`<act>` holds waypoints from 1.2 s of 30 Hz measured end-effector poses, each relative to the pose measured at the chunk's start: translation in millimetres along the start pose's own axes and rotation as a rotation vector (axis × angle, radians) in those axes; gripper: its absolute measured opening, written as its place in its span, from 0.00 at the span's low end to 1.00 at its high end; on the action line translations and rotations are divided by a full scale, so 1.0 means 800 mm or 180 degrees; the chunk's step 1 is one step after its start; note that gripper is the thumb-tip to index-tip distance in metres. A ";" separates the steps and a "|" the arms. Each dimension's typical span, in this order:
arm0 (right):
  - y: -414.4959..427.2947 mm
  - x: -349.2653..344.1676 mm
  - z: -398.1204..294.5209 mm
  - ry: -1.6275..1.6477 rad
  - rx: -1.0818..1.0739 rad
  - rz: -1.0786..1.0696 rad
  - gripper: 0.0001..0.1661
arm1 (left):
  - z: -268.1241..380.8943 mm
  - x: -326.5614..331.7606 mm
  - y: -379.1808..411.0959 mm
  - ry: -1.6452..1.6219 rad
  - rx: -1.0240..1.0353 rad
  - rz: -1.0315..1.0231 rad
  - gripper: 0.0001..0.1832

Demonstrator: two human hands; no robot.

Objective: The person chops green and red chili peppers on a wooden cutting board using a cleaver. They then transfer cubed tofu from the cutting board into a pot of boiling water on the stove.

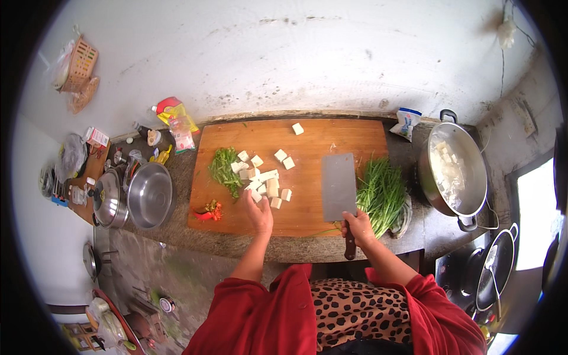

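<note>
My right hand (358, 227) grips the dark handle of a cleaver (338, 188), whose broad blade lies flat over the right part of a wooden cutting board (306, 142). My left hand (259, 216) is at the near edge of a loose pile of white tofu cubes (268, 176). One cube (256, 195) sits between its thumb and fingers; whether it is gripped or only touched is unclear. Chopped greens (225, 171) lie left of the pile, with cut red chili (209, 211) nearer me. A single tofu cube (297, 128) rests near the board's far edge.
Uncut green stalks (380, 191) lie right of the cleaver. A two-handled pot (477, 177) farther right contains white cubes and something clear and shiny. A steel bowl (151, 195) and a lidded pot (106, 195) stand left. A wok (501, 266) is at lower right.
</note>
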State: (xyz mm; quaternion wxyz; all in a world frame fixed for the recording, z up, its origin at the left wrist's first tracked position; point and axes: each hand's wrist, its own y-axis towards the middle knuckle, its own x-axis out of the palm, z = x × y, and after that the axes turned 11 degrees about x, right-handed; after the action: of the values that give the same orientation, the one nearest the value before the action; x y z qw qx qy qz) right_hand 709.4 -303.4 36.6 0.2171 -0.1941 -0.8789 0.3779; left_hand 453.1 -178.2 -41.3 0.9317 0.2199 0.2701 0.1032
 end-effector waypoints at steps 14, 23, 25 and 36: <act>0.096 0.079 0.034 -0.0524 0.0208 0.0080 0.09 | -0.028 0.013 0.062 0.0070 0.0492 -0.0091 0.25; 0.116 0.119 0.049 -0.0827 0.0343 -0.0286 0.08 | -0.032 0.016 0.066 0.0104 0.0744 -0.0139 0.22; 0.115 0.132 0.055 -0.0841 0.0389 -0.0358 0.08 | -0.042 0.028 0.057 0.0022 0.0678 0.0021 0.23; 0.106 0.151 0.074 -0.0718 0.0385 -0.0779 0.08 | -0.015 0.040 0.042 -0.0098 0.0636 -0.0130 0.24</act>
State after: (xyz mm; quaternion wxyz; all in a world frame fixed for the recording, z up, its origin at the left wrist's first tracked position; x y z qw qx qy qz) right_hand 592.7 -222.1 -35.1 0.1727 -0.0286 -0.8903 0.4203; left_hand 470.6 -134.3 -49.0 0.9111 0.3076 0.2692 0.0532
